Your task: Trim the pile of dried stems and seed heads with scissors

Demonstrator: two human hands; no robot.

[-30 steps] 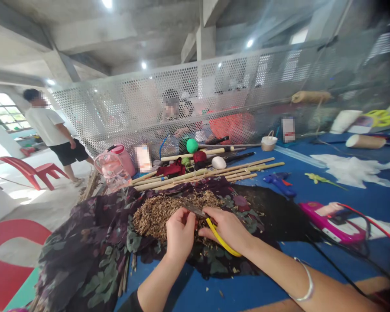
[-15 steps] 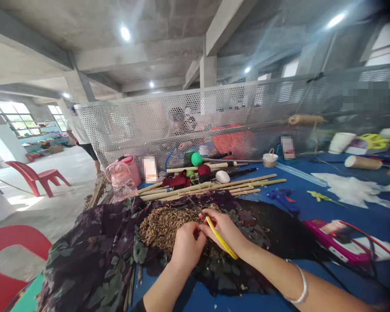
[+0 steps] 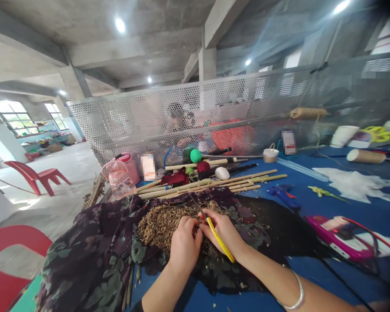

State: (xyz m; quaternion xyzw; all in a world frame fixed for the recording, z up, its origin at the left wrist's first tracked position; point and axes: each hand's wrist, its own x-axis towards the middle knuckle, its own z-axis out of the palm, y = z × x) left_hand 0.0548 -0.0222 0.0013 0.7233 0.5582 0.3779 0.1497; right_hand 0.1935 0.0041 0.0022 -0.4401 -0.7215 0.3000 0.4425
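Observation:
My right hand (image 3: 222,232) is closed around a yellow-handled tool (image 3: 219,239) with a bit of red near its joint. Its thin dark metal tip points away from me, up and to the left; I cannot make out its exact kind. Beside it, my left hand (image 3: 185,242) has its fingers curled in a pinch, close to the right fingertips. Whatever sits between those fingers is hidden. Both hands are over a heap of small brown dried pieces (image 3: 159,223), which lies on a dark flowered cloth (image 3: 94,247).
Bamboo sticks (image 3: 188,189), a green ball (image 3: 196,155) and a white egg-shaped piece (image 3: 222,173) lie behind the heap. A pink bottle (image 3: 120,173) stands left. Rightward are a blue glue gun (image 3: 284,195) and magenta device (image 3: 341,242). A perforated metal screen (image 3: 133,121) crosses behind.
My left hand has turned slightly, its back now facing up more, staying close to the right. The tool remains in my right hand. A person at the far left has gone out of sight.

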